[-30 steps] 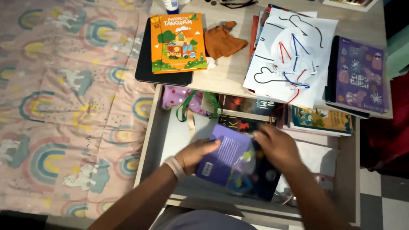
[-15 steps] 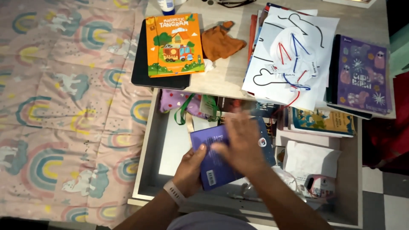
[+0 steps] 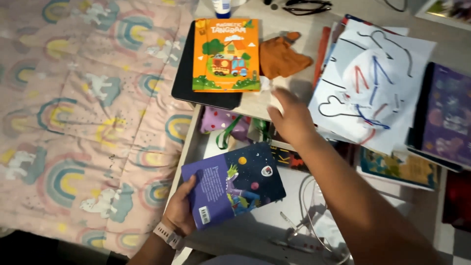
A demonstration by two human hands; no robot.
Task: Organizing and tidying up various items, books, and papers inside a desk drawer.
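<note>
Down at the lower left, left hand wrapped around the near corner of a purple picture book, fingers curled under its edge, thumb on the back cover beside the barcode patch. Held tilted above the open drawer, spine running across the middle, a green cartoon creature and small planets on the dark front half. Right hand stretched forward over the front edge of the desktop, fingers spread fairly wide and holding nothing, fingertips touching or just above a scrap of white paper, hard to tell which through the blur. Just beyond, a rumpled orange cloth, and beside that an orange boxed puzzle set lying on a flat black tablet or folder. To the right, white sheets with looped black outlines and red and blue laces, partly over a stack of books, then a purple notebook. Inside the drawer, under the desk edge: a lilac pouch with a green ribbon, dark book spines, a colourful book at the right, clear plastic near the front. At the left, a pink bedspread printed with rainbows
</note>
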